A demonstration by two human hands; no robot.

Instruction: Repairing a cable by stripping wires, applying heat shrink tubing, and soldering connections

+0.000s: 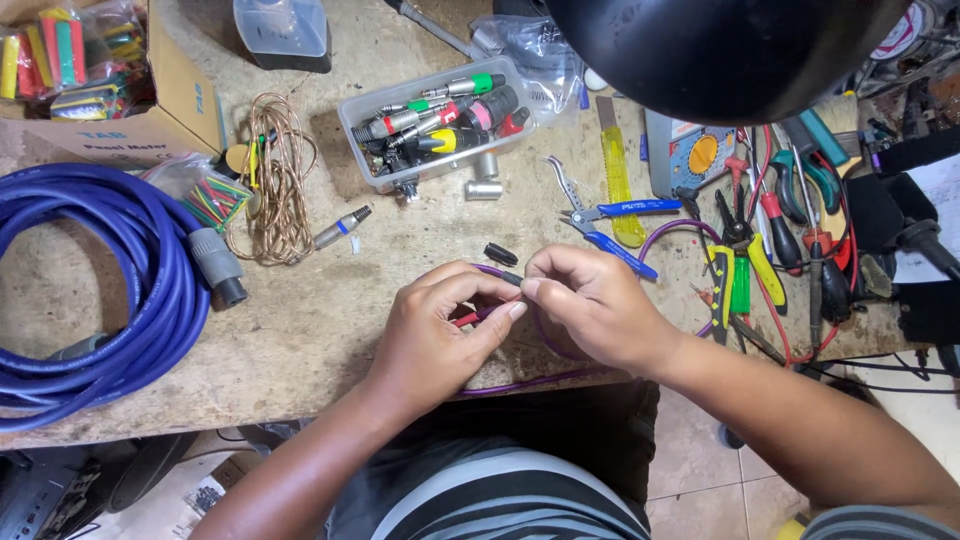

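Workbench (330, 330) fills frame. Blue cable coil (90, 290) at left, clear connector tray (440, 120) upper centre, blue-handled pliers (610, 225) right of centre. At centre, our left hand (440, 335) and right hand (590, 305) meet, both pinched shut on thin purple cable (545, 380), which loops down to bench edge. We judge: keep fingertips close to cable end, steady wrists on bench.

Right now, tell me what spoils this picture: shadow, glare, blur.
Head view: a black lamp shade looms out of focus and blocks the top right; both hands, left and right, and the purple cable are sharp and evenly lit; soft shadows on the bench; no glare.
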